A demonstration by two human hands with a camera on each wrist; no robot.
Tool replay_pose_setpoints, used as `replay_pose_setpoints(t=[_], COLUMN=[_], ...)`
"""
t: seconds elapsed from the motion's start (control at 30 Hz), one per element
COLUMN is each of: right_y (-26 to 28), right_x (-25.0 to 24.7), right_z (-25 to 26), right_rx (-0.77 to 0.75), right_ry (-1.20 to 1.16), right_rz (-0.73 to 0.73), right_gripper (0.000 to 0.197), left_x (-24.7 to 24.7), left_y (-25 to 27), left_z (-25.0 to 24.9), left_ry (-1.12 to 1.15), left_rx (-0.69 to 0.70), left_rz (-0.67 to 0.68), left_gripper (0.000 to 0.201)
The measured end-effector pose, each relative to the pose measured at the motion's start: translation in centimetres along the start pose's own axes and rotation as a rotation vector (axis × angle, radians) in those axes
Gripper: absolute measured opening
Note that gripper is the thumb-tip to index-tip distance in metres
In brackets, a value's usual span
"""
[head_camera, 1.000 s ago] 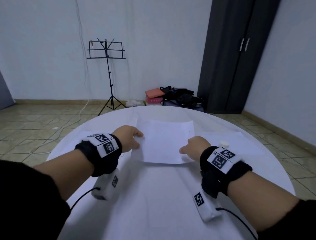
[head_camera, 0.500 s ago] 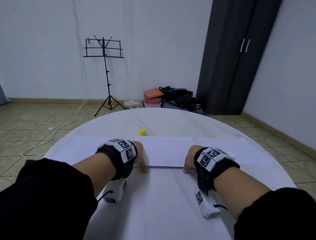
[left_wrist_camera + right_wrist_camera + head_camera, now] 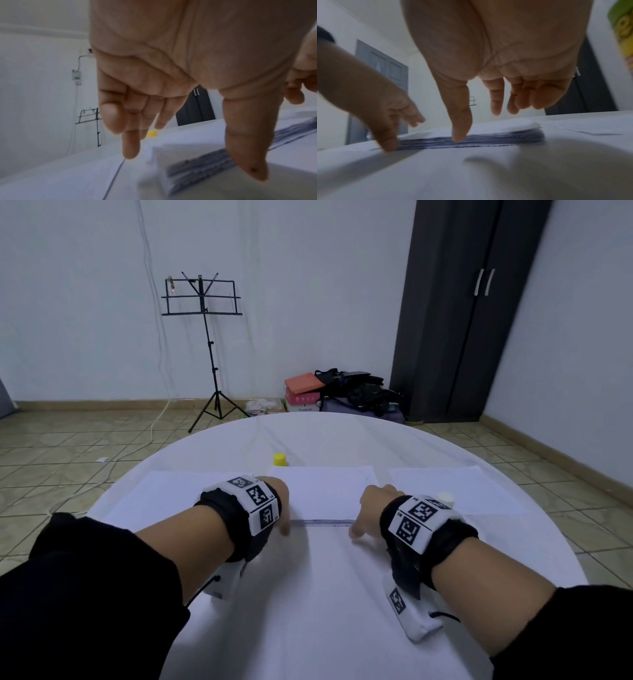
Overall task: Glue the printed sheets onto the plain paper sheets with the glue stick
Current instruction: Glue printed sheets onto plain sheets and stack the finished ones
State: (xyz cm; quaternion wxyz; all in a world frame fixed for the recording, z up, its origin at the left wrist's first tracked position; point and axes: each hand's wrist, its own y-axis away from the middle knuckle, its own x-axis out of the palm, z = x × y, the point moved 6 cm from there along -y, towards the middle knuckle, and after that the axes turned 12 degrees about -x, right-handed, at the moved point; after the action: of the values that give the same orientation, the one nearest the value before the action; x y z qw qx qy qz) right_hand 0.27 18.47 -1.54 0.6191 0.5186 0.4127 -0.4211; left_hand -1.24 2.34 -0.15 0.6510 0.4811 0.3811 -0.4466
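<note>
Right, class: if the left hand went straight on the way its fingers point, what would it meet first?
Probably the paper stack: the left hand hangs at its left edge, fingers pointing down. Depth is unclear.

Stack of sheets (image 3: 325, 494): matt white paper. Table (image 3: 308, 594): smooth white cloth cover, faint creases. Wrist bands (image 3: 239, 508): black fabric. Yellow cap (image 3: 280, 459): plastic.

Music stand (image 3: 205, 313), dark wardrobe (image 3: 466, 313)
</note>
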Motion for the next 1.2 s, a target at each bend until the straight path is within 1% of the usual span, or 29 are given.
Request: replay_pose_setpoints(t=[0.03,0.07,0.13,0.17,0.27,0.4,0.43,0.5,0.53,0.6,0.63,0.7,0.73,0.77,0.8,0.83,0.87,0.9,0.93,1.0,1.03,1.07,1.1,1.13,1.17,1.2], right_y=[0.3,0.7,1.6,2.3,4.8,7.6,7.9,7.7,7.2,6.0,5.2,3.7,2.9,2.1,1.7,1.3,0.9,0.6,0.3,0.0,-0.1,-0.2,-0.2,-0.1,-0.1,-0.1], right_x=[0.2,0.7,1.8,2.2,2.8,3.1,2.9,2.5,2.0,1.0,0.4,-0.6,-1.0,-1.2,-1.6,-1.6,-1.4,-1.2,-0.9,-0.6,-0.6,-0.6,-0.6,-0.6,-0.6,-0.7], right_z=[0.1,0.3,-0.2,-0.7,-2.4,-6.1,-7.3,-10.3,-11.8,-14.5,-15.7,-17.5,-18.5,-19.4,-19.7,-19.8,-19.7,-19.7,-19.5,-19.3,-19.2,-19.1,-19.1,-19.1,-19.1,-19.0], right_rx=[-0.057,-0.087,-0.105,-0.112,-0.201,-0.228,-0.218,-0.139,-0.091,-0.006,0.023,0.068,0.094,0.105,0.097,0.072,0.04,0.014,-0.005,-0.022,-0.026,-0.031,-0.034,-0.04,-0.045,-0.05], right_ry=[0.005,-0.005,0.014,0.024,0.024,0.08,0.095,0.094,0.102,0.113,0.104,0.102,0.077,0.066,0.07,0.067,0.06,0.051,0.051,0.065,0.075,0.085,0.091,0.087,0.092,0.103], right_rz=[0.018,0.044,0.124,0.147,0.191,0.282,0.297,0.295,0.27,0.198,0.158,0.081,0.03,-0.001,-0.004,0.026,0.071,0.117,0.155,0.189,0.186,0.179,0.173,0.168,0.157,0.143], right_gripper=[0.034,0.034,0.041,0.039,0.025,0.027,0.023,0.012,0.015,0.025,0.024,0.01,0.026,0.049,0.069,0.084,0.093,0.097,0.097,0.096,0.096,0.095,0.093,0.09,0.088,0.086], left_x=[-0.4,-0.8,-1.7,-2.2,-2.5,-3.0,-3.2,-3.8,-4.1,-4.7,-4.9,-5.5,-5.8,-5.9,-6.0,-6.0,-6.0,-6.1,-6.2,-6.3,-6.3,-6.3,-6.3,-6.3,-6.2,-6.2], left_y=[0.3,0.8,1.5,1.8,2.3,1.9,1.5,0.8,0.5,-0.6,-1.4,-2.8,-3.4,-4.1,-4.6,-5.1,-5.7,-6.3,-6.7,-7.5,-8.0,-8.5,-8.8,-9.0,-9.4,-9.7], left_z=[-0.5,-1.1,-2.9,-3.9,-6.9,-11.0,-11.9,-13.4,-14.0,-14.9,-15.3,-16.4,-16.9,-17.5,-18.2,-18.8,-19.5,-20.0,-20.4,-20.9,-21.1,-21.2,-21.3,-21.3,-21.4,-21.5], left_ry=[-0.006,-0.012,0.012,0.028,0.059,0.035,0.029,0.047,0.058,0.07,0.073,0.082,0.08,0.068,0.062,0.052,0.056,0.054,0.056,0.06,0.075,0.074,0.063,0.054,0.044,0.05], left_rx=[0.007,0.012,0.041,0.061,0.123,0.163,0.165,0.185,0.19,0.183,0.176,0.177,0.18,0.18,0.185,0.188,0.194,0.19,0.185,0.167,0.158,0.144,0.13,0.127,0.123,0.122], left_rz=[-0.018,-0.02,-0.04,-0.058,-0.074,-0.097,-0.102,-0.093,-0.084,-0.087,-0.09,-0.105,-0.109,-0.098,-0.085,-0.067,-0.063,-0.07,-0.084,-0.063,-0.054,-0.049,-0.051,-0.044,-0.027,-0.003], left_gripper=[0.029,0.033,0.042,0.044,0.045,0.046,0.044,0.037,0.034,0.053,0.06,0.066,0.067,0.068,0.068,0.065,0.06,0.055,0.055,0.067,0.086,0.109,0.127,0.136,0.139,0.137])
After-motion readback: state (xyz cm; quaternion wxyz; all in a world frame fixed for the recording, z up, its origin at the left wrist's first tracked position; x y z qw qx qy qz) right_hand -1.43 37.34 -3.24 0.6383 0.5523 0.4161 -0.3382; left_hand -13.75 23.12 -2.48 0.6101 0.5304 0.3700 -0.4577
